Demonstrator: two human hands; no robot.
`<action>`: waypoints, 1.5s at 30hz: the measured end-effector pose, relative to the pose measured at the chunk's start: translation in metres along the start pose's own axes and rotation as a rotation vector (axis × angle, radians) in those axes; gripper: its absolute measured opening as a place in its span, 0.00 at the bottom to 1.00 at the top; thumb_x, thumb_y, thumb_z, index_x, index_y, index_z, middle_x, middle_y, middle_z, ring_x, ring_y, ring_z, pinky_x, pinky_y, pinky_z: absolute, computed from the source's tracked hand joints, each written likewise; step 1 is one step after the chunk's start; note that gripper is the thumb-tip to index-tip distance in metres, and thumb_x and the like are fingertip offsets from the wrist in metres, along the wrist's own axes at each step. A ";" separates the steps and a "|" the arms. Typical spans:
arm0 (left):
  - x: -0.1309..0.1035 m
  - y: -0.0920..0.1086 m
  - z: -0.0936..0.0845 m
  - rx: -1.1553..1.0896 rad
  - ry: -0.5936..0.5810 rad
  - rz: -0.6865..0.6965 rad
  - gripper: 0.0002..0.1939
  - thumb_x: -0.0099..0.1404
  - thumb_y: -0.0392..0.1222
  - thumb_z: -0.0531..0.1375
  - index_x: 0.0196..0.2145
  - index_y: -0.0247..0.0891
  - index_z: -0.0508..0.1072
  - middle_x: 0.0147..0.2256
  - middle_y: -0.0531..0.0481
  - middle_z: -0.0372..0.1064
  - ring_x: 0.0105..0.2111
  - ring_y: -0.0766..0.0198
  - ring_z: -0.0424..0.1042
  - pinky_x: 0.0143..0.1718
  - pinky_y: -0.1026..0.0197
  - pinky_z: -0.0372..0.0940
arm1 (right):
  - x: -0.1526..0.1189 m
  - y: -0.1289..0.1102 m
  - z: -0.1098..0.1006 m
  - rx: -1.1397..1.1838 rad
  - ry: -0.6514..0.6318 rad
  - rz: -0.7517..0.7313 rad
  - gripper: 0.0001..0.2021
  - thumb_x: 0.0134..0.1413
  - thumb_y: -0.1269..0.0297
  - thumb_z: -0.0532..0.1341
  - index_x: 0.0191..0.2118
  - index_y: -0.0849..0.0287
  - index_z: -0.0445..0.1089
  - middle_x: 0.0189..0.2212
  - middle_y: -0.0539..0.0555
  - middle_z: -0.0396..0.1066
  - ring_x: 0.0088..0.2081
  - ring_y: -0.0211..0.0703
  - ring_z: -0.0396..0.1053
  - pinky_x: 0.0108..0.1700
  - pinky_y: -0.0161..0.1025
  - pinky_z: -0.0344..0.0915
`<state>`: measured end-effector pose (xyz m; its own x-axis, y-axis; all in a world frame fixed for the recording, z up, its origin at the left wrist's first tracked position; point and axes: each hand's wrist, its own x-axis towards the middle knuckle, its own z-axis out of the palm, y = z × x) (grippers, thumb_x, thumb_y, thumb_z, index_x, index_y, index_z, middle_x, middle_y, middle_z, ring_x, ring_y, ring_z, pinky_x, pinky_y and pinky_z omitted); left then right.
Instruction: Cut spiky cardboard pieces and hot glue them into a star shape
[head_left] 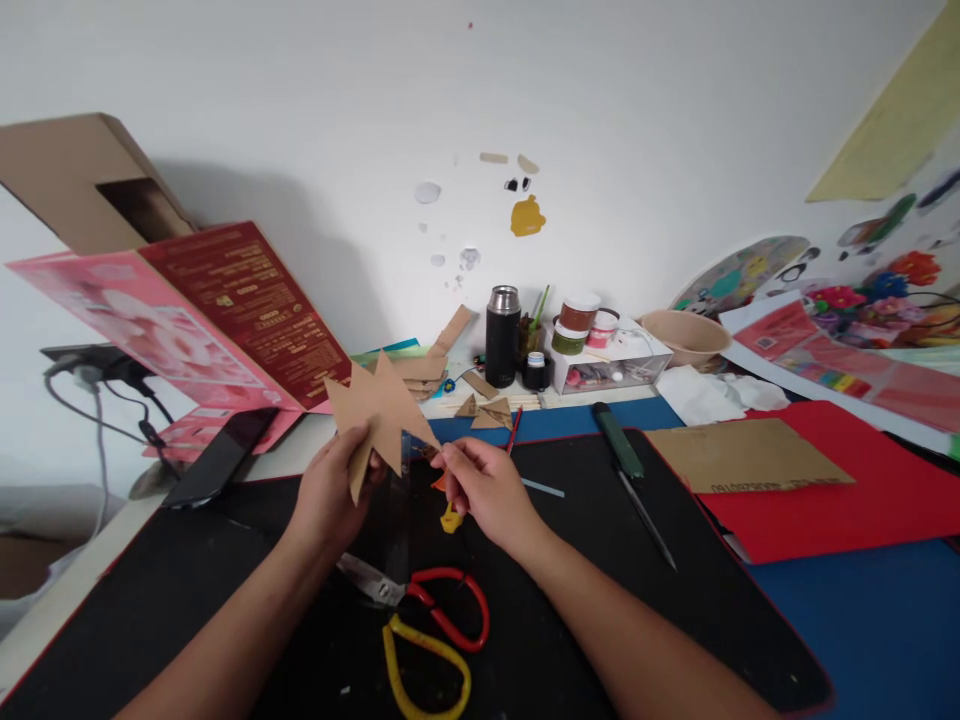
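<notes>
My left hand [334, 485] is closed around a brown cardboard star [379, 410] with pointed tips, held up above the black desk mat [285, 590]. The fingers of my right hand [484, 490] pinch together at the star's lower right tip. Just under that hand shows a small yellow and orange piece [451, 519], partly hidden, its kind unclear. Below both hands lie scissors [384, 592] with one red and one yellow handle. A dark, clear-edged strip [401, 520] runs under the star.
A green-handled knife [621, 445], a pointed metal tool [649, 520] and a cardboard sheet [750, 455] on red paper [847, 520] lie to the right. Behind stand a black flask [502, 340] and paint jars [577, 315]. A phone [221, 460] and pink box [202, 320] are left.
</notes>
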<state>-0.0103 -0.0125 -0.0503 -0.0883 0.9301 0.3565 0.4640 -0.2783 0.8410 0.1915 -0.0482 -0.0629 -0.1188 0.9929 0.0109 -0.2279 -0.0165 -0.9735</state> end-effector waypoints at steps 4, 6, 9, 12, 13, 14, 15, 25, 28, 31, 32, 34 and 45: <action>-0.001 0.004 0.009 -0.059 0.054 -0.065 0.09 0.60 0.48 0.67 0.35 0.42 0.75 0.25 0.50 0.68 0.28 0.54 0.74 0.29 0.55 0.73 | 0.000 -0.003 0.000 0.021 -0.001 0.012 0.24 0.60 0.38 0.66 0.35 0.59 0.74 0.17 0.43 0.65 0.16 0.31 0.58 0.19 0.30 0.53; -0.002 0.007 0.008 -0.096 0.048 -0.091 0.08 0.58 0.46 0.68 0.33 0.42 0.75 0.25 0.50 0.68 0.28 0.55 0.74 0.29 0.56 0.72 | 0.000 -0.004 -0.001 0.042 -0.001 0.026 0.25 0.59 0.37 0.66 0.35 0.59 0.74 0.17 0.43 0.65 0.16 0.31 0.58 0.19 0.30 0.53; -0.003 0.014 0.001 -0.154 0.029 -0.122 0.11 0.51 0.40 0.71 0.33 0.41 0.76 0.27 0.49 0.71 0.30 0.53 0.75 0.30 0.57 0.72 | 0.000 -0.004 -0.001 0.079 0.006 0.066 0.26 0.58 0.36 0.67 0.35 0.59 0.74 0.17 0.44 0.66 0.16 0.31 0.58 0.19 0.30 0.52; -0.004 0.022 -0.005 -0.200 0.028 -0.158 0.14 0.48 0.37 0.71 0.34 0.41 0.77 0.30 0.47 0.73 0.33 0.51 0.76 0.31 0.57 0.73 | 0.000 -0.006 -0.001 0.109 0.022 0.092 0.28 0.57 0.34 0.67 0.35 0.60 0.75 0.18 0.45 0.66 0.16 0.31 0.58 0.18 0.30 0.49; -0.004 0.025 -0.007 -0.221 0.028 -0.178 0.14 0.48 0.38 0.72 0.34 0.41 0.77 0.30 0.47 0.74 0.33 0.50 0.77 0.31 0.56 0.73 | -0.001 -0.006 -0.001 0.118 0.027 0.096 0.28 0.57 0.34 0.67 0.35 0.60 0.75 0.18 0.45 0.67 0.16 0.31 0.59 0.18 0.30 0.49; -0.003 0.027 -0.007 -0.239 0.029 -0.197 0.13 0.49 0.38 0.72 0.34 0.41 0.77 0.30 0.46 0.74 0.34 0.50 0.77 0.31 0.56 0.73 | -0.001 -0.006 -0.001 0.124 0.031 0.098 0.29 0.56 0.33 0.67 0.35 0.60 0.75 0.18 0.45 0.67 0.16 0.31 0.59 0.18 0.30 0.48; -0.003 0.030 -0.007 -0.257 0.027 -0.215 0.12 0.51 0.39 0.72 0.34 0.41 0.77 0.30 0.46 0.74 0.33 0.50 0.77 0.30 0.56 0.73 | -0.001 -0.007 -0.001 0.130 0.033 0.101 0.29 0.56 0.33 0.67 0.34 0.60 0.75 0.18 0.45 0.67 0.16 0.31 0.59 0.17 0.30 0.48; -0.001 0.039 0.009 -0.600 0.061 -0.503 0.14 0.58 0.51 0.71 0.30 0.41 0.72 0.19 0.55 0.66 0.17 0.65 0.65 0.18 0.64 0.62 | 0.000 -0.005 -0.003 0.106 0.013 0.145 0.31 0.57 0.30 0.66 0.35 0.61 0.76 0.19 0.46 0.67 0.15 0.32 0.59 0.18 0.30 0.47; -0.001 0.037 0.009 -0.605 0.051 -0.483 0.16 0.57 0.51 0.72 0.29 0.41 0.71 0.18 0.56 0.66 0.17 0.66 0.64 0.17 0.66 0.60 | 0.000 -0.004 -0.003 0.089 0.008 0.129 0.32 0.56 0.29 0.65 0.35 0.60 0.75 0.18 0.45 0.67 0.15 0.32 0.59 0.18 0.30 0.48; -0.001 0.034 0.007 -0.611 0.070 -0.451 0.17 0.56 0.52 0.72 0.31 0.40 0.72 0.19 0.56 0.68 0.17 0.67 0.65 0.18 0.66 0.61 | 0.000 -0.003 -0.003 0.061 -0.005 0.093 0.32 0.55 0.29 0.66 0.35 0.60 0.75 0.18 0.45 0.67 0.16 0.32 0.60 0.18 0.30 0.49; -0.001 0.032 0.006 -0.611 0.075 -0.438 0.17 0.56 0.52 0.72 0.32 0.40 0.73 0.20 0.56 0.68 0.18 0.66 0.66 0.18 0.66 0.61 | 0.000 -0.003 -0.002 0.052 -0.009 0.082 0.31 0.55 0.30 0.66 0.36 0.59 0.75 0.18 0.44 0.67 0.16 0.32 0.60 0.18 0.30 0.50; -0.001 0.030 0.005 -0.603 0.073 -0.408 0.17 0.57 0.53 0.72 0.34 0.40 0.74 0.21 0.56 0.69 0.18 0.66 0.67 0.19 0.66 0.62 | -0.001 -0.003 -0.002 0.039 -0.016 0.072 0.29 0.56 0.32 0.66 0.36 0.59 0.74 0.18 0.44 0.67 0.16 0.31 0.59 0.18 0.30 0.50; 0.013 0.030 -0.007 -0.615 0.059 -0.395 0.16 0.58 0.52 0.71 0.27 0.41 0.71 0.18 0.55 0.65 0.17 0.66 0.64 0.17 0.65 0.60 | 0.000 -0.004 -0.003 0.010 -0.025 0.091 0.30 0.57 0.31 0.65 0.35 0.59 0.74 0.18 0.45 0.67 0.16 0.32 0.59 0.18 0.31 0.48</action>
<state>-0.0041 -0.0110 -0.0176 -0.2022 0.9793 -0.0134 -0.1889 -0.0256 0.9817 0.1953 -0.0478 -0.0593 -0.1631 0.9840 -0.0718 -0.2246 -0.1079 -0.9685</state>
